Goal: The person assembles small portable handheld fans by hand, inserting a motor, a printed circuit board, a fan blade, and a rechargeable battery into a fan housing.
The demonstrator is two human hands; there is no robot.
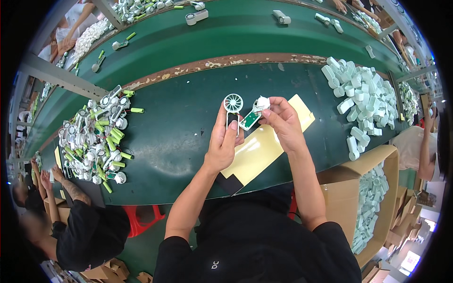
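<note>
My left hand (221,147) is closed around a white fan housing (233,103) with a round slatted grille and a narrow handle frame. Close beside it, my right hand (287,126) pinches a fan motor assembly, made up of a white motor head (262,103) and a green circuit board (250,120). The board's lower end comes near the housing's handle; whether they touch I cannot tell. Below both hands, a glossy yellow sheet (264,158) lies slanted on the dark green table (163,137), a black piece (231,183) at its lower left corner.
On the left is a heap of fan assemblies with green battery cells (96,141). Pale green plastic shells (363,94) are piled at the right. A cardboard box (342,193) holds more shells. Beyond the table runs a green conveyor (236,35) with scattered parts. A co-worker (92,228) sits at left.
</note>
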